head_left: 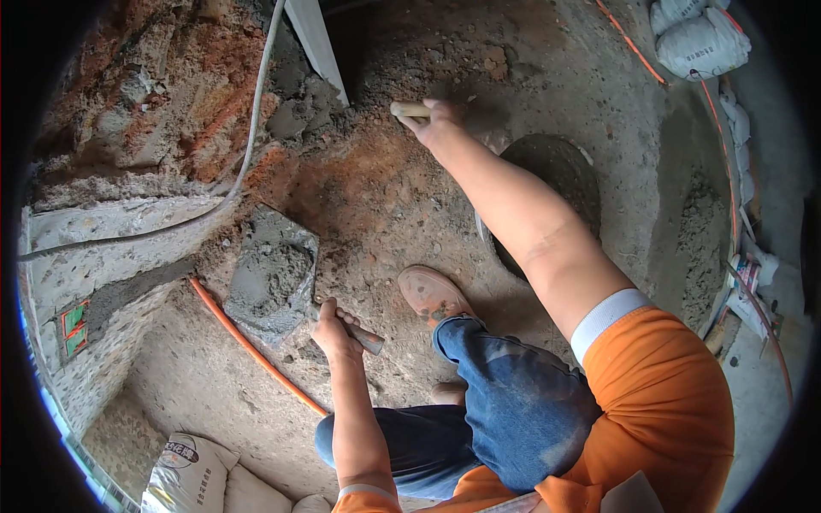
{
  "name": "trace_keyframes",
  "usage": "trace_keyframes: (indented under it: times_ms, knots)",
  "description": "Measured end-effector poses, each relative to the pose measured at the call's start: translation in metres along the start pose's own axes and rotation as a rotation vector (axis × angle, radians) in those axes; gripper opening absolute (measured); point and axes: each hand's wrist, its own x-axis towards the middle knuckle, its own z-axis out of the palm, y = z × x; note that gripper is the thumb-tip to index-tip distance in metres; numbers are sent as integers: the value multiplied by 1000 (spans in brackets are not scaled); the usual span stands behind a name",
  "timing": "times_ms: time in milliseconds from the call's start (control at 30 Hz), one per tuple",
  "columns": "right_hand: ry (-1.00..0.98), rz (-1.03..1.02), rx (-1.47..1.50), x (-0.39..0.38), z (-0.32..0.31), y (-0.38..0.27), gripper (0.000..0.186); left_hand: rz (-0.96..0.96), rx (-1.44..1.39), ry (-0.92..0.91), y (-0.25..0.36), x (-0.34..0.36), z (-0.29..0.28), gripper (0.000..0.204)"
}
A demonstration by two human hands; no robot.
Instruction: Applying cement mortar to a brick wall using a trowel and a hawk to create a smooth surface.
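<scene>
My right hand (pixel 434 120) is closed on a pale wooden tool handle (pixel 409 109) over the dirt near the white board (pixel 316 47); the tool's working end is hard to make out. My left hand (pixel 335 335) is closed on a dark-handled tool (pixel 366 340) at the lower right corner of a flat board (pixel 252 303) heaped with wet grey mortar (pixel 282 265). A round bucket (pixel 569 175) with dark grey contents sits under my right forearm, partly hidden by it. My shoe (pixel 432 291) rests between board and bucket.
A broken wall edge (pixel 111 222) and rough reddish rubble (pixel 154 103) are at left, crossed by a grey cable (pixel 248 154). An orange hose (pixel 248 342) runs past the board. Sacks lie at bottom left (pixel 184 479) and top right (pixel 697 51). Cords (pixel 731 179) run along the right.
</scene>
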Motion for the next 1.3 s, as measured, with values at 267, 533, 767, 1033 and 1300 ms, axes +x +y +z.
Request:
trace_keyframes:
  times_ms: [267, 533, 767, 1033, 1300]
  knots:
    - [-132, 127, -112, 5, -26, 30, 31, -7, -17, -9, 2, -8, 12, 18]
    - [-401, 34, -226, -35, 12, 20, 42, 52, 87, -67, -7, -7, 4, 11]
    - [-529, -6, -676, -187, -104, -26, 25, 115, 231, -167, -3, -21, 10, 13]
    - [-172, -718, -2051, -284, -218, -224, 26, 89, 489, -514, -7, -22, 3, 17]
    - [-16, 21, -2009, -226, -266, -180, 42, 105, 581, -586, -28, -34, 41, 15]
